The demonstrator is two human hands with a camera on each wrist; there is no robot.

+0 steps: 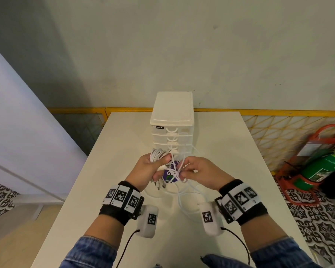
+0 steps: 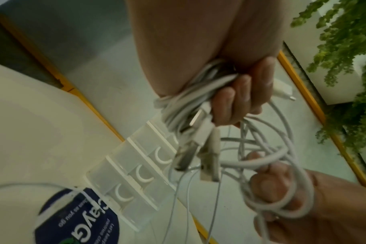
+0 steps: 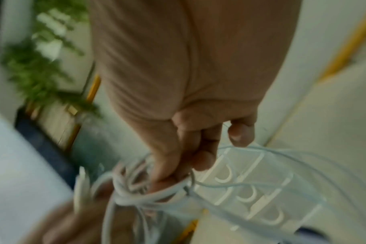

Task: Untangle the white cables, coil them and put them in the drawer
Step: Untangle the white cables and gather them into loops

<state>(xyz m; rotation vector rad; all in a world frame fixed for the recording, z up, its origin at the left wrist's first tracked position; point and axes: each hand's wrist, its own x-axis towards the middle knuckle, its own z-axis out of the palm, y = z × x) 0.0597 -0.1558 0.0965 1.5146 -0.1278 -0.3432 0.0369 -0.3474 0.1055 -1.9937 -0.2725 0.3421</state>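
Observation:
My left hand (image 1: 153,169) grips a coiled bundle of white cables (image 1: 158,154) just in front of the white drawer unit (image 1: 172,120). In the left wrist view the fingers (image 2: 240,99) curl round the bundle (image 2: 188,99), and several USB plugs (image 2: 190,153) hang below. My right hand (image 1: 193,171) pinches a knot of tangled white cable (image 1: 177,172) between the two hands; its fingers (image 3: 188,156) close on the strands (image 3: 136,196). Loose loops (image 1: 188,198) trail down onto the white table (image 1: 230,151). All drawers look closed.
A round dark blue sticker (image 1: 169,176) lies on the table under the cables. A yellow rail (image 1: 259,113) runs behind the table. A green extinguisher (image 1: 321,169) in a red stand sits on the floor at the right.

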